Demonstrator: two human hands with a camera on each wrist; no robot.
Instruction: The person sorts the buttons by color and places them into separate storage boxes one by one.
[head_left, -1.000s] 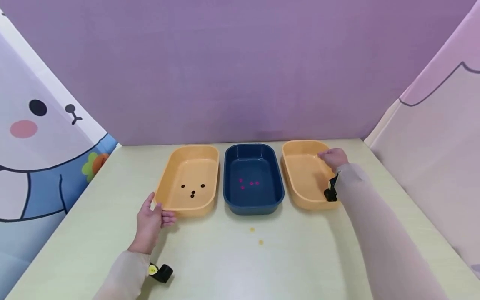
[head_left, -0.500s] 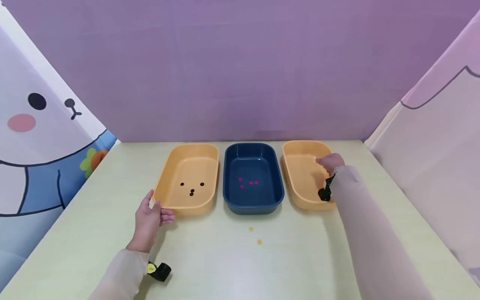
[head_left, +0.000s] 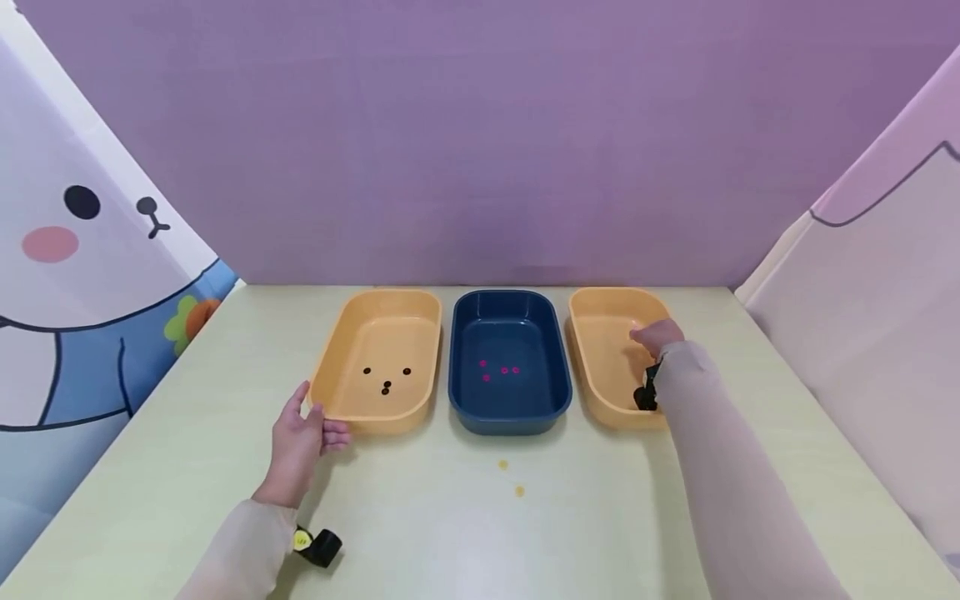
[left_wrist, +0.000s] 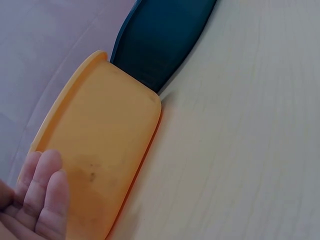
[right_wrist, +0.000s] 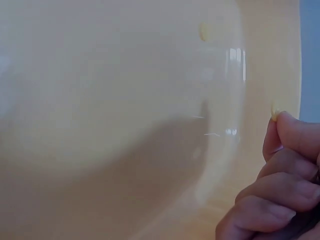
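My right hand is over the right side of the right yellow-orange tray. In the right wrist view its thumb and forefinger pinch a small yellow button, and the other fingers are curled. Another yellow button lies in that tray. My left hand rests at the front left corner of the left yellow-orange tray, its fingers fairly straight against the outer wall and rim. Several black buttons lie in the left tray. Between the two stands a dark blue tray with several pink buttons.
Two yellow buttons lie on the pale table in front of the blue tray. Behind the trays rises a purple backdrop. Printed cloth panels flank the table on both sides.
My right hand has shifted slightly left and nearer over the right tray. The left hand keeps its place at the left tray, and the buttons in view lie as before.
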